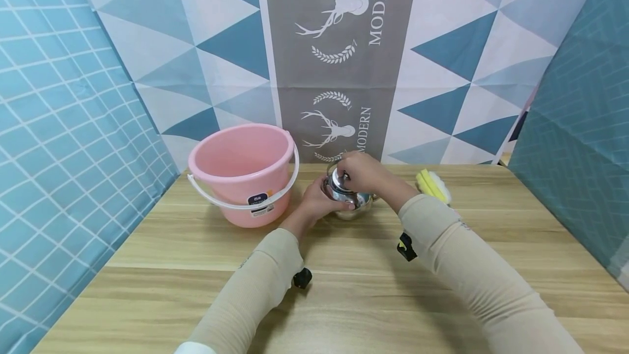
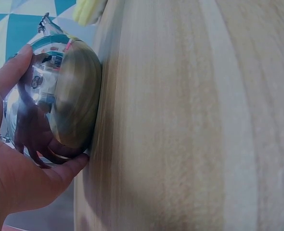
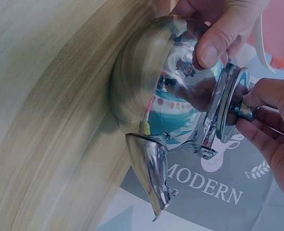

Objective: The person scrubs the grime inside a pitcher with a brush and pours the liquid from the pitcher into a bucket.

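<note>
A shiny metal teapot [image 1: 360,204] with a short spout [image 3: 154,175] stands on the wooden table, near the back. My left hand [image 1: 320,201] grips the round body from the left, its thumb and fingers spread around the side, as the left wrist view [image 2: 24,178] also shows. At the top, my right hand [image 1: 362,171] pinches the knob [image 3: 244,111] of the lid [image 3: 233,103]. The lid lies at the mouth of the pot; whether it is seated or slightly raised, I cannot tell. A thin metal handle [image 1: 335,166] shows behind the lid.
A pink bucket [image 1: 241,149] with a white handle stands to the left of the teapot. To the right lies a yellow and white sponge [image 1: 433,186]. Patterned cloth [image 1: 442,59] hangs behind the table [image 1: 363,299], with blue coverings on both sides.
</note>
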{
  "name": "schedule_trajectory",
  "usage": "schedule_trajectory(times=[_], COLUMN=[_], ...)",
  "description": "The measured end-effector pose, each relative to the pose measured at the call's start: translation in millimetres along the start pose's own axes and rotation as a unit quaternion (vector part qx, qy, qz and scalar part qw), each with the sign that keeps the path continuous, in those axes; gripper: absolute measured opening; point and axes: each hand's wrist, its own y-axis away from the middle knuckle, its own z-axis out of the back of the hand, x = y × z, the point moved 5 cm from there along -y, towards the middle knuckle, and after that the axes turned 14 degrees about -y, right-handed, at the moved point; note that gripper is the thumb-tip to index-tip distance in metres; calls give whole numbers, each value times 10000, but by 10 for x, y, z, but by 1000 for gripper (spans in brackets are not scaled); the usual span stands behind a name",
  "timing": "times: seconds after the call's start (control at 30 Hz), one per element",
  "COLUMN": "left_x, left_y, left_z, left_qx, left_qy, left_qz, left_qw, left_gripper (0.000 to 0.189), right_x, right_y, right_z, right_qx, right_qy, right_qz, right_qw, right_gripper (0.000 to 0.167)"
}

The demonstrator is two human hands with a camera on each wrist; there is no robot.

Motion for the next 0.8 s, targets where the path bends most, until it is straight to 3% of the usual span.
schedule_trajectory(times=[0.23,0.8], left_x=[-11,11], left_y=[4,7], left_z=[-1,-9], left_qx=[-52,-115], left_qy=[-48,-181], left_qz=[-111,36], left_qw=[9999,9998], left_gripper=[96,106], right_x=[38,92], right_y=[47,340], right_z=[43,174], right_qx=[-110,-137], right_qy=[-29,-151], right_qz=[222,454], right_qw=[9997,9988], right_gripper=[10,12])
